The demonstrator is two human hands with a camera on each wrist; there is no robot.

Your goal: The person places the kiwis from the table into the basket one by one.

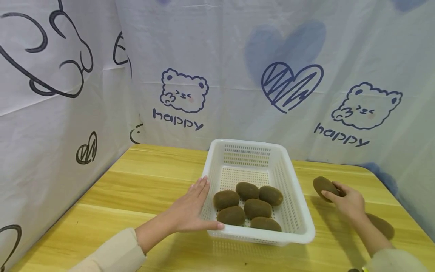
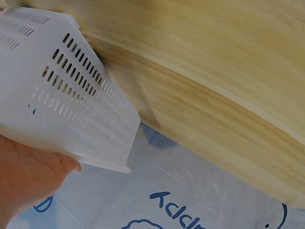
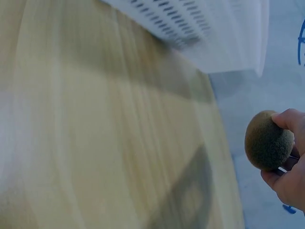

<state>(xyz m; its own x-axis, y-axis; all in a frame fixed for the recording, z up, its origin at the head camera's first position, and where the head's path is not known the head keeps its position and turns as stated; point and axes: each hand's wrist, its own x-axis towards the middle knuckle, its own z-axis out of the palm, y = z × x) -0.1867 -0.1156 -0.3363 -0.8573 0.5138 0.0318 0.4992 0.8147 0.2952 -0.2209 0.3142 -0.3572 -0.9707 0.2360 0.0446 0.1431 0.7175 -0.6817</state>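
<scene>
A white plastic basket (image 1: 299,211) stands on the wooden table, with several brown fuzzy kiwis (image 1: 257,208) gathered toward its near end. My left hand (image 1: 190,207) rests on the basket's left rim, fingers straight along the side and thumb at the near corner; the left wrist view has that hand (image 2: 35,174) at the edge of the slotted wall. To the right of the basket, my right hand (image 1: 350,200) pinches a kiwi (image 1: 323,187) between thumb and fingers. In the right wrist view this kiwi (image 3: 268,141) is held above the table, its shadow below.
Another kiwi (image 1: 381,226) lies on the table (image 1: 142,181) beside my right forearm. A small dark thing (image 1: 354,270) shows at the bottom edge by the right sleeve. White cloth (image 1: 231,94) with drawn bears and hearts hangs behind and at the sides.
</scene>
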